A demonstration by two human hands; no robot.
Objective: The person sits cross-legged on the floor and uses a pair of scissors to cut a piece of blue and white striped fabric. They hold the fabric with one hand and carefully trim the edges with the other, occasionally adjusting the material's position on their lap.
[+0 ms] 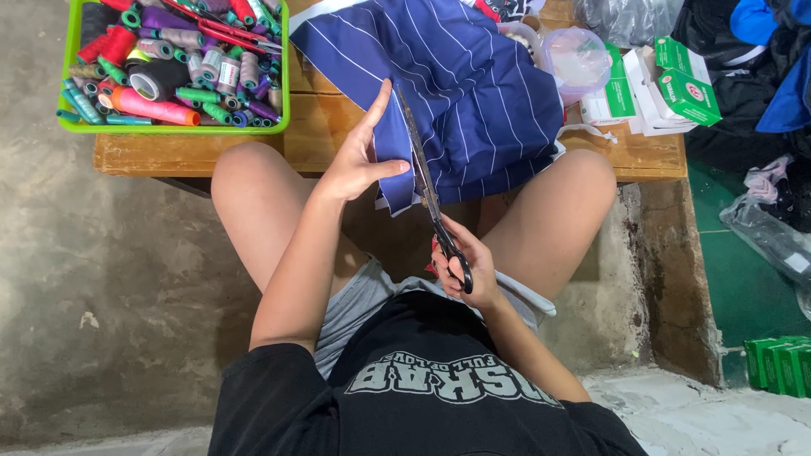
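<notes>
A navy blue cloth with thin white stripes lies over a low wooden table and hangs off its near edge. My left hand pinches the cloth's left edge, thumb over the fabric and fingers stretched up along it. My right hand grips the black handles of long scissors. The blades run up along the cloth just right of my left hand, into its lower edge. My bare knees sit on either side under the table edge.
A green plastic basket full of coloured thread spools stands on the table's left end. Clear plastic tubs and green-and-white small boxes lie at the right. Dark clothes pile up at far right. More green boxes sit on the floor.
</notes>
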